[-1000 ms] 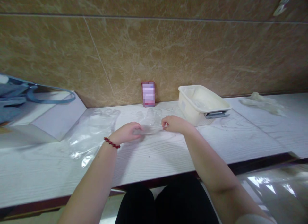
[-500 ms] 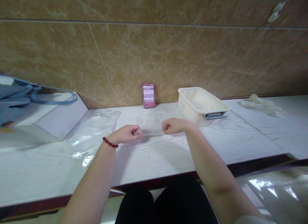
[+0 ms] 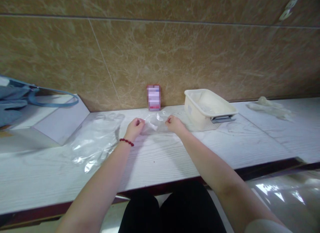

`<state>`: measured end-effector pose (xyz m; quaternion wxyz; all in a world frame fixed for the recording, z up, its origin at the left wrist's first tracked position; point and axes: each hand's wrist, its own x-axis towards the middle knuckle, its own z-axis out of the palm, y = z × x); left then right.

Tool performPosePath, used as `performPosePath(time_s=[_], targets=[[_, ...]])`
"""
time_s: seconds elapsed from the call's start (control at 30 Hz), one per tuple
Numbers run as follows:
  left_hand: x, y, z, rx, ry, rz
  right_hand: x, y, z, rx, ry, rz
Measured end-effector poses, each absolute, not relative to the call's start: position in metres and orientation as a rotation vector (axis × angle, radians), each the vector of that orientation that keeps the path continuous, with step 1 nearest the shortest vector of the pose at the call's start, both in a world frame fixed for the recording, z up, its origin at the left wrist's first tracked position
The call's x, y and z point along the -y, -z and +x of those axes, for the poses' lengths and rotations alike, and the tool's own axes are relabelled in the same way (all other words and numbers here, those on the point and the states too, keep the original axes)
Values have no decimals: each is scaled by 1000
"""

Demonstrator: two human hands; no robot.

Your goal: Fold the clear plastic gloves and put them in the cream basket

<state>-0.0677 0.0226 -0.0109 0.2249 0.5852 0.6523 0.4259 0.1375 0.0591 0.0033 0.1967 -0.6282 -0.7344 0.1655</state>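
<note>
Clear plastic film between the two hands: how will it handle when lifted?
Probably floppy: the plastic film is thin, see-through and crumpled between the left hand and right hand. Likely very light, so it may drift or cling. Its glossy surface looks slippery; a pinch at the edge seems safest.

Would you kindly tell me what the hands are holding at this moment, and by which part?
A clear plastic glove, pinched at its opposite side edges: the left hand holds the left edge, the right hand the right edge.
</note>
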Motion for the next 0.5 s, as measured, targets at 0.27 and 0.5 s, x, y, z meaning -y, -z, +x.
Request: performPosePath(time_s=[0.27, 0.5], targets=[[-25, 11, -64, -1989, -1070, 1804, -73, 10, 134, 2043, -342, -1927], [-28, 14, -64, -2044, -842, 2017, -72, 8, 133, 2090, -352, -1977]])
